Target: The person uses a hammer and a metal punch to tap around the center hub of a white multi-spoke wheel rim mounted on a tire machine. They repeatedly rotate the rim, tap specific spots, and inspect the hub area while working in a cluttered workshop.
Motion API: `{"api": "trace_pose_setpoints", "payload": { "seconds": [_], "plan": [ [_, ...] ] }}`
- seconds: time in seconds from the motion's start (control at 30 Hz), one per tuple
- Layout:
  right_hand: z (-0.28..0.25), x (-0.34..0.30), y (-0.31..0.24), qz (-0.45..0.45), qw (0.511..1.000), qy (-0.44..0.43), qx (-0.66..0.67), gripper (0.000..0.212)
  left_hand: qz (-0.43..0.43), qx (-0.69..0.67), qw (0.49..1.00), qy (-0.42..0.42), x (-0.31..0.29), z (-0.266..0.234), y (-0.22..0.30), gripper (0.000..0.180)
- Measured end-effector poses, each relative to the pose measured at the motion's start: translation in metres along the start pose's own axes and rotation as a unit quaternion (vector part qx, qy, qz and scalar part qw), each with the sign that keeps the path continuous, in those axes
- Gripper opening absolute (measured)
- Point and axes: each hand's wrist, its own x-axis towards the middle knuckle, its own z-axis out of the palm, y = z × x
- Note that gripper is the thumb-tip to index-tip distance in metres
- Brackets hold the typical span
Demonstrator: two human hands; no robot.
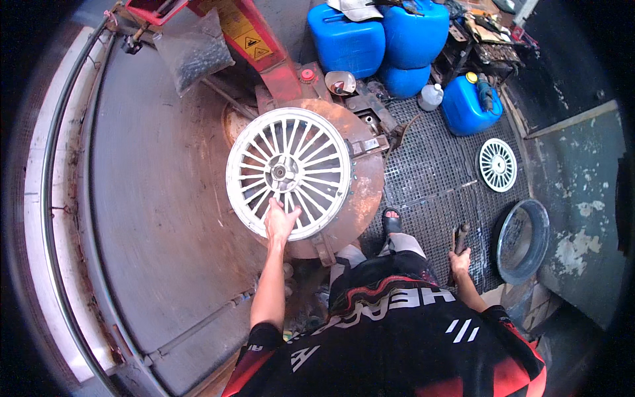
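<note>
A white multi-spoke wheel rim (289,119) lies flat on a round rusty turntable (364,198), its metal hub facing up. My left hand (280,221) is at the rim's near side, thumb and fingers around the spokes close to the hub; some fingertips are hidden among the spokes. Off to the right, well away from the turntable, my right hand (459,261) is closed around a dark, stubby hand tool (461,236) with a rounded end. Its exact kind is unclear.
A red machine column (281,73) stands behind the turntable, with a clear bag (195,53) hanging at its left. Blue jugs (347,43) stand at the back. On the right are a smaller white spoked wheel (497,165) and a round dark basin (522,241).
</note>
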Motion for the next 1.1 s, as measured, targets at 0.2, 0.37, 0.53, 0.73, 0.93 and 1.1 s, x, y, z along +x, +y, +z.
{"api": "trace_pose_setpoints", "payload": {
  "seconds": [0.2, 0.37, 0.53, 0.73, 0.93, 1.1],
  "plan": [
    [0.026, 0.019, 0.08, 0.028, 0.999, -0.019, -0.024, 0.08, -0.026, -0.006, 1.0, 0.002, -0.009, -0.003, 0.004, 0.06],
    [0.014, -0.012, 0.08, 0.035, 0.998, -0.032, -0.029, 0.071, -0.005, -0.005, 1.0, 0.006, -0.001, -0.001, -0.008, 0.062],
    [0.001, 0.007, 0.079, -0.001, 0.999, -0.034, -0.042, 0.071, -0.013, -0.011, 1.0, -0.012, 0.008, -0.006, 0.004, 0.066],
    [0.003, 0.007, 0.067, 0.031, 0.999, 0.021, -0.014, 0.063, 0.001, -0.022, 1.0, -0.002, 0.012, -0.006, -0.004, 0.056],
    [0.012, -0.008, 0.064, 0.045, 0.999, 0.008, 0.019, 0.074, -0.002, -0.047, 0.999, -0.019, 0.016, -0.007, 0.001, 0.059],
    [0.024, -0.044, 0.085, 0.038, 0.999, 0.005, 0.026, 0.083, -0.006, -0.021, 0.999, -0.028, 0.02, -0.009, 0.009, 0.058]
  ]
}}
